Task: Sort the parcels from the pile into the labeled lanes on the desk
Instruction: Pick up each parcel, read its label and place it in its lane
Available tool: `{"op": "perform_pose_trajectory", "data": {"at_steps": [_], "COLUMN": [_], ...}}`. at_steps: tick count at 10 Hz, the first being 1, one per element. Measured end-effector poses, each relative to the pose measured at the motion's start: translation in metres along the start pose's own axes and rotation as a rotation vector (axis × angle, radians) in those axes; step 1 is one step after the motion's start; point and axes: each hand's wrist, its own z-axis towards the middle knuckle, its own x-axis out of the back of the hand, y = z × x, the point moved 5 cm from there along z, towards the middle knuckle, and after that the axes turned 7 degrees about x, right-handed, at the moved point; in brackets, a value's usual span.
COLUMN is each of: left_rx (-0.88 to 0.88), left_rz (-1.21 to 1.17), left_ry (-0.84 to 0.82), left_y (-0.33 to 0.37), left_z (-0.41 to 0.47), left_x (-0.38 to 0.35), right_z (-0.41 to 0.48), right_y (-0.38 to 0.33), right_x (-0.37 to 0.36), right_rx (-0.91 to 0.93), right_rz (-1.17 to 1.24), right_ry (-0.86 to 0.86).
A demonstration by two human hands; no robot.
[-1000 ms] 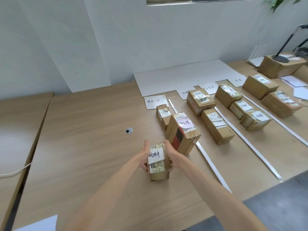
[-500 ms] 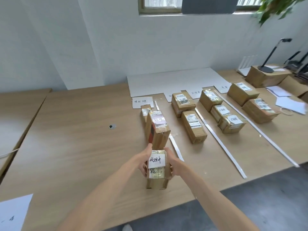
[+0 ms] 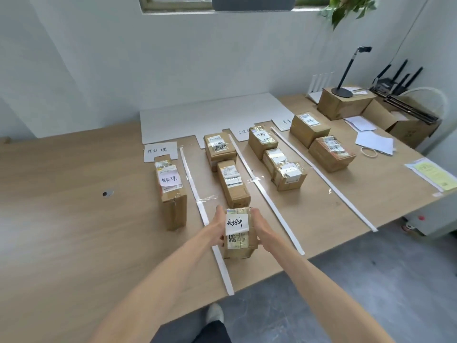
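While left hand [image 3: 218, 225] and right hand [image 3: 262, 227] grip parcel [image 3: 238, 248] by sides, fingers mostly hidden; lower label [image 3: 237, 240] print blurred.

1. A green plant [image 3: 346, 8] hangs at the top right, beside a window [image 3: 178, 3]
2. A black stand [image 3: 342, 92] sits on a big brown box [image 3: 338, 107]
3. Black antennas [image 3: 395, 78] stick up at the far right
4. White papers [image 3: 373, 142] lie by a rubber band [image 3: 362, 150]
5. A yellow sheet [image 3: 435, 175] lies near the right edge
6. A shoe [image 3: 215, 314] stands on the grey floor [image 3: 346, 293]
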Motion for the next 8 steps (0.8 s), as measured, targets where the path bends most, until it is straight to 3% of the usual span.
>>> {"op": "perform_pose_trajectory", "data": {"at_steps": [4,6,7,8], "left_rx": [0.138,0.130,0.069,0.094], "left_rz": [-0.295,-0.182,-0.129,-0.031], "left_ry": [-0.018,0.268,0.370,0.450], "left_y": [0.076,0.058,0.105,0.109], "left_z": [0.100,0.267,0.137,0.121], "left_x": [-0.062,-0.051,-0.067,-0.080], "right_z": [0.128,0.165,0.180,0.196], "right_y": [-0.021,-0.030,-0.030,-0.028], "right_x": [0.060,0.067,0.068,0.070], "right_rx": [-0.086,-0.139,-0.188,-0.185], "right_rz": [-0.133,-0.255,-0.288,-0.369], "right_ry": [-0.087,-0.180,-0.260,-0.353]}}
